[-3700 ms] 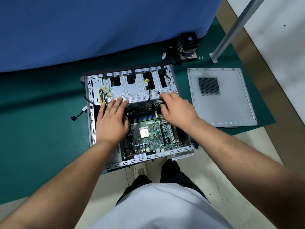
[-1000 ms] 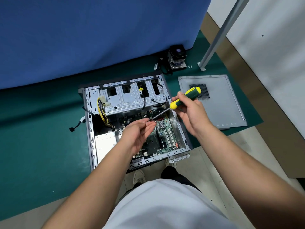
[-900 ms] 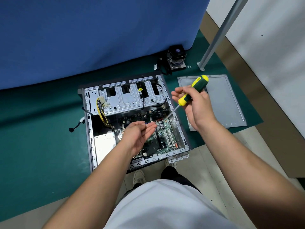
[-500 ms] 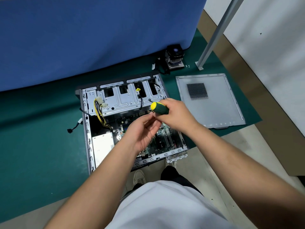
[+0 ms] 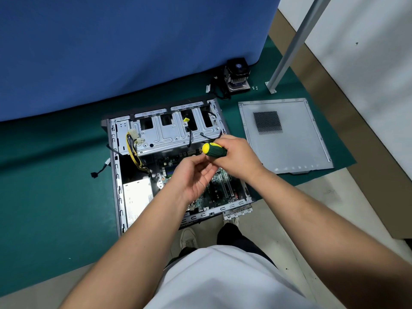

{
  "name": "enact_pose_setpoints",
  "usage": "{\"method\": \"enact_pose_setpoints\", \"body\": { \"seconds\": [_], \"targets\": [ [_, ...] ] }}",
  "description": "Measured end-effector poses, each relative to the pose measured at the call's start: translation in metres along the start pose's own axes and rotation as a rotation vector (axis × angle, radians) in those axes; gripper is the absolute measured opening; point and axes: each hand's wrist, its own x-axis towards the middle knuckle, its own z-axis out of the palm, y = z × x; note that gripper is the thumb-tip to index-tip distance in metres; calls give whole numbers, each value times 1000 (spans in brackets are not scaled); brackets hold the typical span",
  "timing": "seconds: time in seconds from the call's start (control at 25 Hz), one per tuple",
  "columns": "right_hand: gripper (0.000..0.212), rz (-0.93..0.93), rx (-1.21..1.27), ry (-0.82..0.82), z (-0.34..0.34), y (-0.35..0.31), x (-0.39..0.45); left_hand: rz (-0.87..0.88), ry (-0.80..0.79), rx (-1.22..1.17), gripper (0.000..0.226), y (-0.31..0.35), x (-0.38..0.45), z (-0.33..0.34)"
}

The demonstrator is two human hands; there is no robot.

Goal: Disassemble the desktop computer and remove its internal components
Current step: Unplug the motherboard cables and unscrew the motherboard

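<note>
1. Gripping the screwdriver (image 5: pixel 214 149) in my right hand (image 5: pixel 236 156), I now hold it level over the case (image 5: pixel 116 175); a second ago it pointed up.
2. My left hand (image 5: pixel 196 175) has risen, loosely cupped, fingertips at the handle's yellow end.
3. The case lies open on the green mat (image 5: pixel 55 186), its panel (image 5: pixel 287 139) beside it, a blue cloth (image 5: pixel 133 41) behind.

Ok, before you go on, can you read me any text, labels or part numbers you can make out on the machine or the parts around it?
Nothing here reads clearly.
Power supply label: white sticker with print, too small and blurred to read.
Motherboard: markings too fine to read.
Tag on the cooler cable: white, blurred.
Cooler fan hub: a small sticker, unreadable.
Side panel: no text visible.
Screwdriver: no visible lettering.
</note>
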Motion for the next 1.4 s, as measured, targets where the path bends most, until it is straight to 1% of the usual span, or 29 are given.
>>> {"method": "enact_pose_setpoints", "body": {
  "seconds": [0.12, 0.2, 0.28, 0.32, 0.36, 0.44, 0.52, 0.6, 0.64, 0.68, 0.76, 0.84, 0.88, 1.08, 1.2, 1.24, 1.32, 1.36, 1.4],
  "targets": [
    [18, 32, 36, 17, 2, 6, -2, -5, -4, 39, 15, -1, 1, 1],
    [17, 73, 69, 63, 7, 12, -7, -8, -18, 101, 16, -3, 2, 3],
    [14, 128, 101, 97, 6, 19, -8, 27, -15, 225, 19, -6, 4, 6],
    [13, 149, 104, 92, 3, 23, -6, 79, 0, 322, 20, -5, 7, 7],
    [11, 164, 98, 84, -1, 27, -2, 163, 26, 441, 21, -1, 9, 6],
    [10, 214, 94, 106, -15, 37, 11, 404, 91, 741, 19, 13, 16, 3],
    [14, 295, 98, 147, -29, 51, 24, 682, 132, 1150, 16, 37, 23, -7],
    [22, 354, 96, 154, -39, 68, 40, 923, 171, 1554, 22, 65, 41, -17],
    [25, 387, 86, 143, -42, 76, 49, 1001, 208, 1712, 29, 80, 53, -22],
    [25, 426, 77, 126, -43, 85, 58, 1026, 264, 1841, 37, 94, 65, -27],
    [21, 499, 64, 97, -41, 105, 81, 952, 390, 2006, 49, 117, 87, -33],
    [16, 574, 80, 83, -35, 124, 104, 857, 479, 2058, 55, 127, 102, -40],
    [14, 607, 90, 76, -31, 132, 116, 848, 518, 2080, 57, 125, 106, -45],
    [14, 681, 32, 30, -5, 170, 195, 929, 641, 2098, 57, 121, 119, -51],
    [19, 709, 31, 60, 7, 179, 235, 957, 669, 2097, 57, 121, 120, -52],
    [18, 710, 25, 65, 12, 183, 246, 968, 671, 2091, 56, 121, 121, -53],
    [8, 718, -30, 61, 21, 189, 258, 986, 665, 2076, 54, 121, 121, -54],
    [8, 726, -56, 59, 25, 192, 260, 996, 663, 2072, 54, 121, 122, -55],
    [11, 734, -70, 63, 30, 194, 261, 1005, 665, 2072, 54, 121, 122, -55]
  ]
}}
